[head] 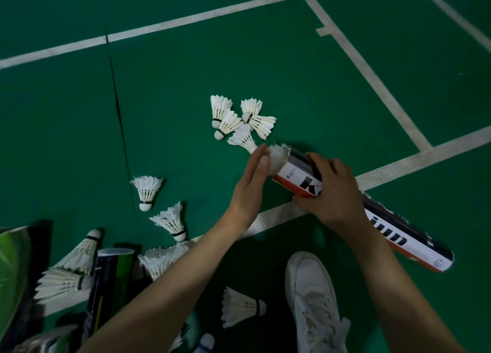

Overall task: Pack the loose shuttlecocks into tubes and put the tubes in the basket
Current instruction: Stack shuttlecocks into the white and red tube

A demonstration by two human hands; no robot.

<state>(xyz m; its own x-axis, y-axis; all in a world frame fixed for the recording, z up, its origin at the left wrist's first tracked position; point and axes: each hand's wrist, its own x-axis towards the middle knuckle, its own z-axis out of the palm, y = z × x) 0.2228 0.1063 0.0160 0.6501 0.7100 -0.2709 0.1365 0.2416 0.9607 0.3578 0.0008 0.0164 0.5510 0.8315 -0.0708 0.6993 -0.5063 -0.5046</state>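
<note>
A green badminton court floor (265,60) fills my view, crossed by white court lines (385,172), and everything lies on it directly. My right hand (332,193) has its grip wrapped around the upper part of a long tube (393,233), white, black and orange, which lies slanted with its open mouth toward the upper left and its closed end toward the lower right, past my wrist. My left hand (252,185) is stretched flat, fingers together and not closed on anything, its fingertips against a shuttlecock (279,156) whose feathers stick out of the tube's mouth. Just beyond that mouth a cluster of loose shuttlecocks (239,118) lies bunched together, feathers overlapping, the nearest one touching my left fingertips. To the left, well apart from the cluster, a single shuttlecock (147,192) stands cork down, with another (171,221) just below it. More lie at lower left around an open dark tube (111,281) that stands upright there. One more shuttlecock (240,307) lies on its side between my forearms, near my white shoe (313,299). At the far left edge I see something green and glossy (13,273), but I cannot tell what it is.
</note>
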